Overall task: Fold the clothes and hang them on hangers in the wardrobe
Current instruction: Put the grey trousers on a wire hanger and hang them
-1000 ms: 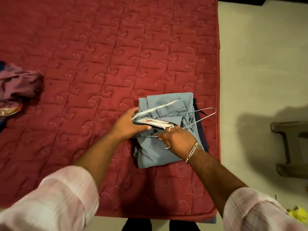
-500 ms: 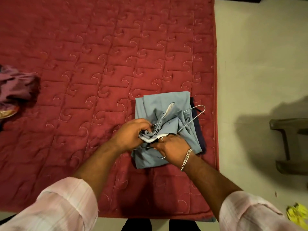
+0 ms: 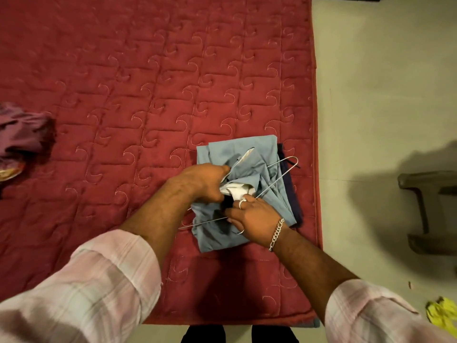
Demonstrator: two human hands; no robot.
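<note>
Folded light-blue trousers (image 3: 247,154) lie near the right edge of a red quilted mattress (image 3: 148,82), on top of a dark garment (image 3: 288,184) that peeks out on the right. A silver wire hanger (image 3: 284,169) rests across the trousers, its rounded end pointing right. My left hand (image 3: 200,181) grips a bunched white-lined part of the trousers at the hanger's middle. My right hand (image 3: 252,215) holds the hanger's wire near its hook, fingers curled round it; a ring and a chain bracelet show.
A crumpled purple garment (image 3: 22,134) lies at the mattress's left edge. Pale floor (image 3: 371,95) runs along the right, with a dark plastic stool (image 3: 430,209) and a yellow object (image 3: 442,313) on it. My feet stand at the mattress's near edge.
The trousers' white-lined waistband, spread flat a second ago, is now bunched in my left hand and pushed through the hanger. Both hands have drawn closer together.
</note>
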